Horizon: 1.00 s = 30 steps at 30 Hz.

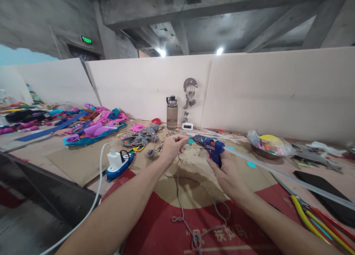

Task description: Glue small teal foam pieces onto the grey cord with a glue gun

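Work looks unfinished: right hand (224, 170) grips glue gun (212, 145), left hand's (172, 148) hold unclear; teal cutouts (251, 164) lie loose.

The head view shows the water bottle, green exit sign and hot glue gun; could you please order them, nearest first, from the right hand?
1. Hot glue gun: gripped in the right hand.
2. Water bottle: ahead, to the left.
3. Green exit sign: far left, high in the background.

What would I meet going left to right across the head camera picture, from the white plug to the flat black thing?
White plug → left hand → blue glue gun → metal bowl → flat black thing.
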### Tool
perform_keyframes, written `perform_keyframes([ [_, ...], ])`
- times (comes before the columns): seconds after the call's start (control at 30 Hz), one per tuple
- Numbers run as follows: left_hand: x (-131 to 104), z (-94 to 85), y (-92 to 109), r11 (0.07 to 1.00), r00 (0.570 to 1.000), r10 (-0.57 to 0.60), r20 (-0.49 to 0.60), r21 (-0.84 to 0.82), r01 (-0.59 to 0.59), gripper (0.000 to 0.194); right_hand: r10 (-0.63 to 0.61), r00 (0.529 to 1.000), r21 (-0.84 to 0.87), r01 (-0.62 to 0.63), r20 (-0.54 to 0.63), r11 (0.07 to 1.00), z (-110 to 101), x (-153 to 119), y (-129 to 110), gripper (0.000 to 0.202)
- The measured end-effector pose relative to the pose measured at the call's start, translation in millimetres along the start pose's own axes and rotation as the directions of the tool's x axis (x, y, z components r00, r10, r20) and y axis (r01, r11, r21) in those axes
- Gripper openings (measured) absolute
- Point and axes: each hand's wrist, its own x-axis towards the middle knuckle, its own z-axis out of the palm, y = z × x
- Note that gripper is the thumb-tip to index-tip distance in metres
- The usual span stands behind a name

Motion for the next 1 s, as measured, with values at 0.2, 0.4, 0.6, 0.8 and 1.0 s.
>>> perform_keyframes([
  [0.2,-0.1,-0.2,0.3,1.0,1.0,-0.004,0.0,0.003,0.004,0.033,0.021,1.0,0.001,-0.021,0.007,1.0,-0.3,-0.2,-0.3,0.029],
  [0.4,0.8,-0.7,-1.2,1.0,1.0,-0.007,0.006,-0.016,0.007,0.033,-0.002,1.0,0.012,0.002,-0.008,1.0,-1.3,0.4,-3.5,0.031],
  [0.6,0.4,-0.2,0.1,1.0,1.0,-0.012,-0.004,-0.018,0.012,0.032,0.003,1.0,0.007,-0.003,0.007,1.0,1.5,-1.1,1.1,0.03],
  [0.8,1.3,0.8,-1.1,0.999,1.0,-0.027,-0.004,-0.039,0.027,0.029,0.002,1.0,0.013,-0.002,0.006,1.0,2.0,-1.3,0.1,0.029],
  [1.0,2.0,0.9,-0.6,0.997,0.999,-0.042,0.006,-0.068,0.042,0.027,0.006,1.0,0.012,-0.006,0.012,1.0,1.6,-1.1,-2.6,0.03],
])
